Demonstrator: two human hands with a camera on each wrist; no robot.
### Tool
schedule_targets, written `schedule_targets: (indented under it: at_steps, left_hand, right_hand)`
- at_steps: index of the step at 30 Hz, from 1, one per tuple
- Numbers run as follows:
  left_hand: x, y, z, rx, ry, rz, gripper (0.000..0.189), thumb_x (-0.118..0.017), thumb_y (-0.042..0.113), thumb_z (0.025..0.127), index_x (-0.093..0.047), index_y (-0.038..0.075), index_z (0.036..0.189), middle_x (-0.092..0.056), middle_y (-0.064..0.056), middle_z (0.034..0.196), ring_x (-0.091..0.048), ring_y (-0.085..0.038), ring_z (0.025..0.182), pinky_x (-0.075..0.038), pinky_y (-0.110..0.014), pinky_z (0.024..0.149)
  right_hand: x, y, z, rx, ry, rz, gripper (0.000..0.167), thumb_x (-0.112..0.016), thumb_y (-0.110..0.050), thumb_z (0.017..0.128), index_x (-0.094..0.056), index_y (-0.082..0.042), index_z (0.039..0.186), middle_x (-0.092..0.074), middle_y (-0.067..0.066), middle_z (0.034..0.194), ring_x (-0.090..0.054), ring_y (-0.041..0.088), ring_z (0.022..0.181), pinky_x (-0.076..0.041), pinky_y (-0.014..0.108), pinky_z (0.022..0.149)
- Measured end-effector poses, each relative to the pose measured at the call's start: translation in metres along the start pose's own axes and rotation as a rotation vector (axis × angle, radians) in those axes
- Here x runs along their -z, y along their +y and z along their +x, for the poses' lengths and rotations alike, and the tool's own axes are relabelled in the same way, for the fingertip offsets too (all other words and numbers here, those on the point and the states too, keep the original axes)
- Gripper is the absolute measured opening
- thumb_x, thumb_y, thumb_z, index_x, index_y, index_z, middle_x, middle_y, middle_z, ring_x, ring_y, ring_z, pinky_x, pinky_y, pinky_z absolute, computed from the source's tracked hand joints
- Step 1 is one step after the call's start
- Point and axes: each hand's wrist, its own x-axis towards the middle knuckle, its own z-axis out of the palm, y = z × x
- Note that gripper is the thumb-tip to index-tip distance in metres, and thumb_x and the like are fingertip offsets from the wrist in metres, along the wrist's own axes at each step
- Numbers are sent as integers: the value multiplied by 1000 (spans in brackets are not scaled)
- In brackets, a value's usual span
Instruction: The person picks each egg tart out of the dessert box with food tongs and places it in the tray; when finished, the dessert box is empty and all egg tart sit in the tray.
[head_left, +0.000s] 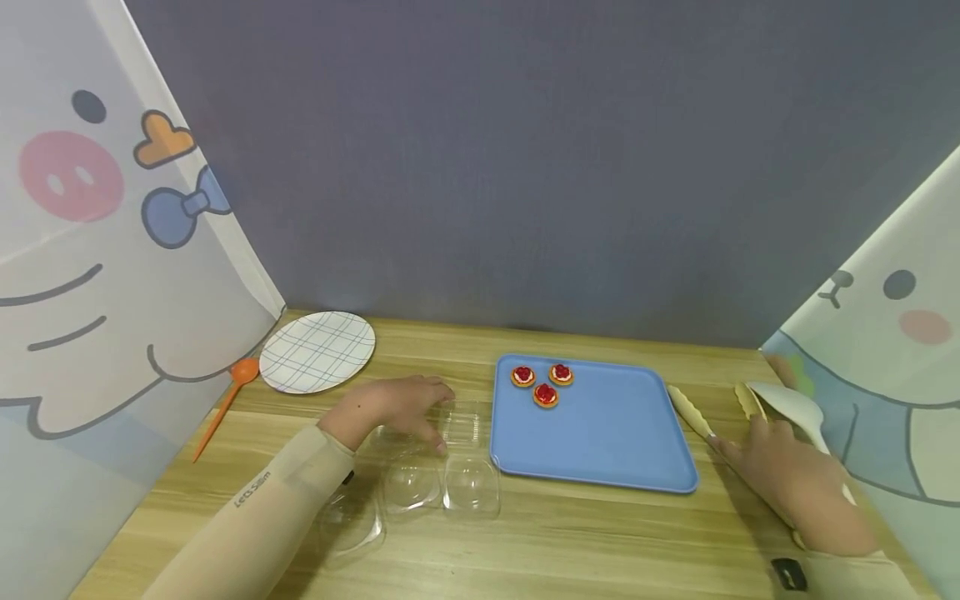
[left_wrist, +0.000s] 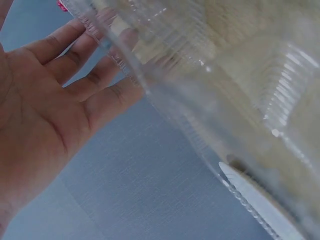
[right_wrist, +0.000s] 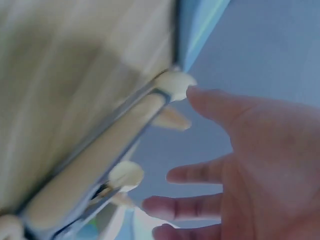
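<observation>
My left hand (head_left: 401, 408) is over a clear plastic container (head_left: 471, 485) with moulded compartments, left of the blue tray. Its fingers are spread, and in the left wrist view the fingertips overlap the container's edge (left_wrist: 142, 82). On the right, my right hand (head_left: 795, 479) reaches over a pair of tongs (head_left: 690, 410) with cream tips. Seen from the right wrist, the fingers (right_wrist: 197, 206) are extended and apart, with the thumb tip right beside one tong tip (right_wrist: 175, 84). Three small tarts (head_left: 546, 395) with red topping sit at the back left of the blue tray (head_left: 600, 442).
A white plate (head_left: 317, 352) with a blue grid lies at the back left, with an orange spoon (head_left: 225, 408) beside it. A white serving spoon (head_left: 793, 406) lies right of the tongs. Printed panels stand on both sides, and a grey wall (head_left: 480, 167) closes the back.
</observation>
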Motion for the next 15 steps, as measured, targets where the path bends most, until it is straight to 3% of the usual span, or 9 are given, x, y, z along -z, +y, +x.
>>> schedule_targets:
  at_steps: [5, 9, 15]
  left_hand:
    - [2, 1, -1, 7, 0, -11, 96, -89, 50, 84, -47, 6, 159, -54, -12, 160, -49, -36, 151, -42, -52, 126]
    - [7, 2, -4, 5, 9, -13, 101, -90, 49, 82, -43, 7, 161, -53, -13, 160, -47, -36, 152, -41, -53, 128]
    - [24, 10, -14, -28, 47, 25, 85, -82, 49, 91, -48, 11, 159, -46, -12, 166, -40, -39, 157, -39, -57, 128]
  right_hand:
    - [14, -20, -2, 43, 61, -8, 92, -38, -67, 109, -39, 18, 145, -47, 46, 131, -61, 68, 101, -52, 75, 68]
    - [23, -38, -2, 131, 101, -31, 85, -41, -64, 109, -47, 15, 141, -58, 43, 126, -65, 63, 97, -55, 68, 68]
    - [40, -75, -8, 227, 118, -42, 82, -45, -68, 107, -55, 5, 145, -64, 35, 137, -70, 56, 102, -57, 61, 64]
